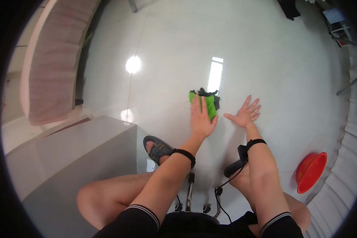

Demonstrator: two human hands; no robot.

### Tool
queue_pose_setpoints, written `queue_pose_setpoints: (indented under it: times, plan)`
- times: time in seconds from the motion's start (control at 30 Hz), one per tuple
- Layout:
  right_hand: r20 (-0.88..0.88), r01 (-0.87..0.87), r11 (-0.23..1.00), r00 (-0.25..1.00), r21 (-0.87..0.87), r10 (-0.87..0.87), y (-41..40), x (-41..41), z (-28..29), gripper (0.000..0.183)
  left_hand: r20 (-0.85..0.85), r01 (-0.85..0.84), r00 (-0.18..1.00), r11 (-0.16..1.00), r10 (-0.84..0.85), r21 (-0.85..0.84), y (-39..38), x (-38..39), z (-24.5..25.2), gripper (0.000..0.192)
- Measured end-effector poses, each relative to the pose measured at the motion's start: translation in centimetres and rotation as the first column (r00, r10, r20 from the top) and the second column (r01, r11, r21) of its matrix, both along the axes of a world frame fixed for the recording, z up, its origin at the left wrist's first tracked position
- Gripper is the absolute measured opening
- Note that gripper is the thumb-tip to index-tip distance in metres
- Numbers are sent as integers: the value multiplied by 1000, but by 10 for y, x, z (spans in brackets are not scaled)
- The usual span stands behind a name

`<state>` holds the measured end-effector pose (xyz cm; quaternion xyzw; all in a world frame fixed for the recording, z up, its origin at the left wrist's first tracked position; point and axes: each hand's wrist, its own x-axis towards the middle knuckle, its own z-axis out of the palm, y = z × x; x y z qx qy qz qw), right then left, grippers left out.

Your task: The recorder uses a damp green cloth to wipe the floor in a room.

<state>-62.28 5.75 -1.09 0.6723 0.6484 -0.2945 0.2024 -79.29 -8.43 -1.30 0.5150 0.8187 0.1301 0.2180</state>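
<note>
A green cloth [211, 107] with dark grey, ragged parts along its far and right sides lies near the middle of the glossy tiled floor. My left hand [203, 119] is over the cloth's near left part, palm down, with the fingers extended and the thumb apart; whether it presses on the cloth cannot be told. To the right of the cloth, my right hand [244, 114] is spread wide with nothing in it, its thumb pointing towards the cloth. Each forearm wears a black strap, and a dark device with a cable is at the right one.
A red plastic basin [311, 172] stands at the right by a pale pleated curtain [327, 190]. At the left are a grey box-like block [86, 142] and a pink fabric-skirted piece of furniture [52, 59]. A wheeled stool [190, 193] is beneath me, near my sandalled foot [157, 148].
</note>
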Motion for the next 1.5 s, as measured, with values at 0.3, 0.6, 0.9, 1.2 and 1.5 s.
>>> queue_pose_setpoints:
  times: [0.3,0.6,0.9,1.2,1.5]
  plan:
    - [-331,-293,772,776,564,537,-59,-82,-9,72,10,-388,852,644,523,-659,-42,-2,-7,195]
    - [-126,-538,665,720,518,682,-46,-39,-27,70,-71,-374,857,520,510,-768,-33,-10,0,197]
    - [-7,-169,821,978,546,206,34,150,-48,71,-48,-334,857,483,512,-809,-22,-7,11,196]
    - [-245,-135,743,893,656,378,-27,-119,-27,63,-67,-345,870,505,489,-791,-28,-11,12,196]
    - [88,-360,513,874,779,478,65,0,-38,54,-113,-337,881,442,459,-831,-24,-12,13,196]
